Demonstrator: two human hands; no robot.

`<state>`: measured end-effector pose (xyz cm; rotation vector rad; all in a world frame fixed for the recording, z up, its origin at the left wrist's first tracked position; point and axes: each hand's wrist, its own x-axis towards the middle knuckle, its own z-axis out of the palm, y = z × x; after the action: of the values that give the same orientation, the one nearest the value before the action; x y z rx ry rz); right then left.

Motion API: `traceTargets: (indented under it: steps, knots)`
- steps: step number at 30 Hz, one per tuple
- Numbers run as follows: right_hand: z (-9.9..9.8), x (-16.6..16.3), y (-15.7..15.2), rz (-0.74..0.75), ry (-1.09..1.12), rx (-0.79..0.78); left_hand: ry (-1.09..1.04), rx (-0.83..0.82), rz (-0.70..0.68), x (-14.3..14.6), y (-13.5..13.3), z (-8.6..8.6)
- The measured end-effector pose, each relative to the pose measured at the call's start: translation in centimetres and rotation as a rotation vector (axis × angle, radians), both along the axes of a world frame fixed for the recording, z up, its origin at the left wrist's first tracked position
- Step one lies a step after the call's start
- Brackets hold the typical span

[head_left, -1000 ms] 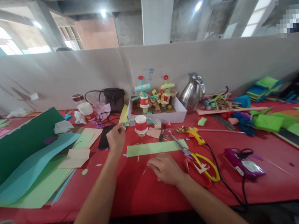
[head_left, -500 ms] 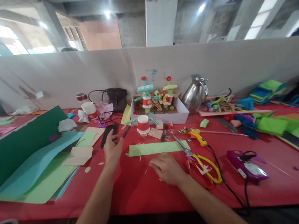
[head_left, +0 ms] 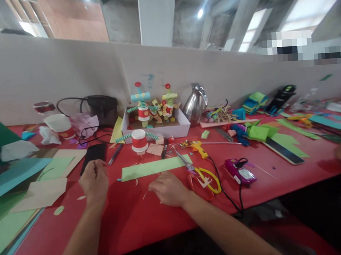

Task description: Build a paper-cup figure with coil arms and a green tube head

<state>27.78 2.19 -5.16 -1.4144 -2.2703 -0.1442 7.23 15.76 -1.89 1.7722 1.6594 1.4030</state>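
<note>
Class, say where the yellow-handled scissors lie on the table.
In the head view the yellow-handled scissors lie on the red table, just right of the right hand, blades touching the green paper strip.

Bench [head_left: 153, 217]: red. Paper strip [head_left: 152, 168]: light green. Scissors [head_left: 204, 175]: yellow and red handles. Cup figure [head_left: 139, 140]: red-and-white, teal coiled arms.

On the tabletop [head_left: 170, 220] stands one white box [head_left: 155, 131] with two finished paper robots [head_left: 142, 106] inside, and one unfinished cup robot [head_left: 139, 140] in front. There is one green paper strip [head_left: 152, 168], one pair of yellow-handled scissors [head_left: 200, 172], one yellow glue gun [head_left: 197, 147], one purple glue gun [head_left: 239, 171], one steel jug [head_left: 195, 104], one black phone [head_left: 93, 154] and one black bag [head_left: 102, 108].
</note>
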Motion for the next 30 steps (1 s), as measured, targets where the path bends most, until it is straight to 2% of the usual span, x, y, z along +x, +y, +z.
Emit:
traceTargets:
  steps: [3, 5, 8, 10, 12, 14, 17, 23, 27, 30]
  knots:
    - [1.8, 0.7, -1.2, -0.003, -0.095, -0.015, 0.014, 0.004, -0.005, -0.2, 0.3, -0.5]
    - [3.0, 1.5, -2.8, -0.065, -0.056, -0.036, 0.000, -0.005, -0.050, -0.4, 0.6, -1.0]
    - [3.4, 3.6, -5.9, -0.332, 0.046, -0.048, 0.024, -0.030, -0.177, -0.5, 1.3, -1.7]
    - [2.5, 5.2, -8.1, -0.559, 0.076, -0.058, 0.134, -0.026, -0.263, -0.5, 1.7, -2.1]
    - [1.0, 6.7, -9.8, -0.706, 0.084, -0.062, 0.265, 0.008, -0.353, -0.2, 1.9, -2.5]
    - [-0.5, 7.7, -11.0, -0.744, 0.092, -0.045, 0.340, 0.057, -0.470, 0.3, 2.0, -2.8]
    - [-2.0, 8.5, -11.5, -0.722, 0.120, -0.024, 0.385, 0.079, -0.588, 0.8, 1.8, -3.2]
    - [-2.3, 8.8, -10.3, -0.796, 0.044, -0.015, 0.397, 0.078, -0.589, 0.6, 1.3, -3.1]
    - [-1.9, 8.4, -9.9, -0.885, -0.063, -0.077, 0.379, 0.089, -0.460, 0.1, 1.2, -2.7]
    - [-2.3, 8.6, -10.5, -0.895, -0.088, -0.097, 0.396, 0.054, -0.388, -0.1, 0.7, -2.7]
